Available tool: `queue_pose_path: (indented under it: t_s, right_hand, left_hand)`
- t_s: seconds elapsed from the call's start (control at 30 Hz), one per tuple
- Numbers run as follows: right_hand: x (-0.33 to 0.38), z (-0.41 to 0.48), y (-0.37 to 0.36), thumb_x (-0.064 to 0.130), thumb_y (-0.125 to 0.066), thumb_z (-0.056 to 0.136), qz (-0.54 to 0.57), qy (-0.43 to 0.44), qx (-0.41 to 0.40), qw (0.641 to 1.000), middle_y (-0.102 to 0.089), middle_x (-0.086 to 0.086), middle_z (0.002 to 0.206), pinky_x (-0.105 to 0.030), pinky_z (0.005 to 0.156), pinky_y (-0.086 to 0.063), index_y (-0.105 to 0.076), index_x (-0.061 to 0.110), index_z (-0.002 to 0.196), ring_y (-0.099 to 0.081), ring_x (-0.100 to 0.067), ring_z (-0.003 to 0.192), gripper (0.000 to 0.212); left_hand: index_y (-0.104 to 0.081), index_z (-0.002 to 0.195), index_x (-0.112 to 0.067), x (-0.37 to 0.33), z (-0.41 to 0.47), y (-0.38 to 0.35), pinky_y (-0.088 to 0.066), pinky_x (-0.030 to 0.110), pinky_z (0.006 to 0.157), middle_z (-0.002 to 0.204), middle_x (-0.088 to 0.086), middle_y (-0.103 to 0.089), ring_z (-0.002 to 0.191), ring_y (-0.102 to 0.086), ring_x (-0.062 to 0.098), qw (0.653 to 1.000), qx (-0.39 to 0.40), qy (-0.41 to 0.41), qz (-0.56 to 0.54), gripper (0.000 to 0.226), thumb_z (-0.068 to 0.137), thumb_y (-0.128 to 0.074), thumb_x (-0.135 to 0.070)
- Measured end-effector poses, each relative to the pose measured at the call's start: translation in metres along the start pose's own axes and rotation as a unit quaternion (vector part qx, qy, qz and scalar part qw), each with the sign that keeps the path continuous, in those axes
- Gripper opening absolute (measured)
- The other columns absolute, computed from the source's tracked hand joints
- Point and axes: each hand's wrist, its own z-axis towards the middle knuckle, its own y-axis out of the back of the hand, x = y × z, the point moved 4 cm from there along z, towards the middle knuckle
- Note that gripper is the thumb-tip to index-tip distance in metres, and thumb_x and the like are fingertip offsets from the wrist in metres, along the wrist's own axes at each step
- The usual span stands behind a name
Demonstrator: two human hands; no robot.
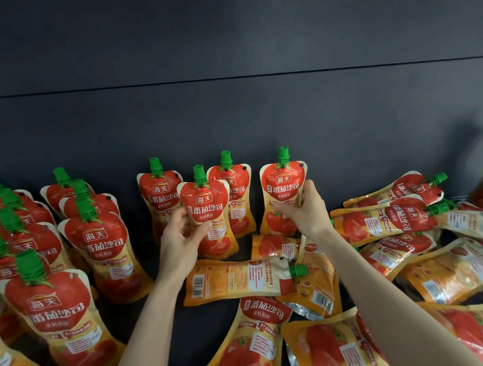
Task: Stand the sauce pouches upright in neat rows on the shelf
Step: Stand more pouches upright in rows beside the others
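The left hand point(179, 239) is curled round the waist of one upright sauce pouch point(206, 207), and the right hand point(307, 210), apart from it, pinches the side of a second pouch point(282, 183) standing just to the right. Two more pouches point(159, 195) stand close behind the first. Further left, standing rows point(61, 303) fill the dark shelf point(204, 323), while loose pouches point(395, 216) lie flat in front and to the right.
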Motion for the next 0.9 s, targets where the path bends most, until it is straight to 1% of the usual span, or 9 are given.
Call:
queue_pose_path:
  t_s: [0.13, 0.23, 0.4, 0.47, 0.53, 0.63, 0.73, 0.83, 0.9]
  right_hand:
    - [-0.001, 0.0, -0.001, 0.023, -0.071, 0.081, -0.004, -0.005, 0.001, 1.0, -0.056, -0.006, 0.123, -0.023, 0.08, -0.045, -0.04, 0.01, 0.121, -0.056, -0.016, 0.106, 0.052]
    - [0.0, -0.002, -0.001, 0.024, -0.071, 0.081, -0.005, -0.006, 0.003, 1.0, -0.056, -0.006, 0.125, -0.026, 0.082, -0.046, -0.039, 0.01, 0.123, -0.056, -0.02, 0.112, 0.056]
    - [-0.002, -0.017, 0.007, 0.03, -0.072, 0.079, -0.019, 0.004, -0.008, 1.0, -0.054, -0.004, 0.126, -0.021, 0.08, -0.046, -0.04, 0.013, 0.126, -0.054, -0.012, 0.106, 0.06]
    - [-0.002, -0.028, 0.014, 0.031, -0.071, 0.08, -0.033, 0.014, -0.017, 0.999, -0.052, -0.005, 0.127, -0.023, 0.085, -0.047, -0.041, 0.013, 0.127, -0.052, -0.015, 0.112, 0.059]
    - [0.001, -0.042, 0.021, 0.03, -0.069, 0.082, -0.072, 0.024, -0.022, 0.997, -0.052, -0.004, 0.126, -0.028, 0.09, -0.046, -0.045, 0.012, 0.126, -0.051, -0.018, 0.115, 0.053]
    - [0.0, -0.064, 0.03, 0.033, -0.067, 0.083, -0.142, 0.035, -0.019, 0.989, -0.055, -0.004, 0.119, -0.033, 0.09, -0.047, -0.054, 0.012, 0.119, -0.051, -0.02, 0.112, 0.043]
    - [-0.009, -0.084, 0.041, 0.051, -0.065, 0.078, -0.18, -0.022, -0.006, 0.983, -0.055, -0.005, 0.119, -0.042, 0.089, -0.05, -0.053, 0.013, 0.12, -0.052, -0.025, 0.112, 0.058]
    - [-0.012, -0.099, 0.05, 0.061, -0.065, 0.072, -0.227, -0.078, 0.009, 0.971, -0.048, -0.007, 0.126, -0.043, 0.094, -0.045, -0.048, 0.012, 0.126, -0.046, -0.03, 0.117, 0.074]
    - [-0.01, -0.105, 0.051, 0.06, -0.064, 0.074, -0.252, -0.074, 0.015, 0.965, -0.047, -0.011, 0.128, -0.046, 0.096, -0.044, -0.045, 0.01, 0.128, -0.044, -0.033, 0.119, 0.076]
  left_hand:
    - [-0.045, 0.129, -0.019, 0.002, 0.0, -0.002, -0.047, 0.039, 0.096, 0.128, 0.003, -0.055, 0.118, -0.053, 0.019, 1.0, -0.001, 0.016, 0.014, 0.049, 0.085, -0.064, -0.029]
    - [-0.044, 0.129, -0.018, 0.001, -0.003, -0.003, -0.046, 0.034, 0.094, 0.128, 0.004, -0.054, 0.119, -0.052, 0.019, 0.999, -0.013, 0.015, 0.035, 0.05, 0.085, -0.064, -0.03]
    - [-0.047, 0.124, -0.014, -0.006, -0.025, 0.005, -0.042, 0.028, 0.091, 0.126, 0.006, -0.051, 0.116, -0.05, 0.018, 0.994, -0.09, 0.003, 0.061, 0.051, 0.08, -0.071, -0.025]
    - [-0.049, 0.116, -0.012, -0.013, -0.039, 0.01, -0.042, 0.023, 0.085, 0.118, 0.006, -0.052, 0.108, -0.052, 0.017, 0.989, -0.121, -0.024, 0.086, 0.046, 0.079, -0.071, -0.025]
    - [-0.053, 0.108, -0.015, -0.02, -0.054, 0.006, -0.044, 0.02, 0.08, 0.11, 0.0, -0.054, 0.101, -0.054, 0.014, 0.991, -0.083, -0.048, 0.096, 0.036, 0.079, -0.071, -0.027]
    - [-0.055, 0.105, -0.025, -0.023, -0.071, -0.011, -0.046, 0.029, 0.09, 0.112, -0.007, -0.055, 0.107, -0.053, 0.011, 0.989, 0.068, -0.065, 0.118, 0.03, 0.079, -0.068, -0.036]
    - [-0.052, 0.12, -0.028, -0.019, -0.083, -0.022, -0.037, 0.042, 0.104, 0.127, -0.008, -0.05, 0.12, -0.044, 0.014, 0.968, 0.143, -0.069, 0.194, 0.05, 0.078, -0.064, -0.051]
    - [-0.044, 0.132, -0.027, -0.016, -0.086, -0.026, -0.021, 0.042, 0.112, 0.139, -0.007, -0.042, 0.13, -0.034, 0.015, 0.94, 0.171, -0.069, 0.287, 0.068, 0.076, -0.06, -0.061]
    - [-0.041, 0.135, -0.027, -0.012, -0.085, -0.026, -0.017, 0.042, 0.111, 0.142, -0.007, -0.039, 0.132, -0.031, 0.016, 0.925, 0.195, -0.061, 0.321, 0.08, 0.07, -0.057, -0.072]
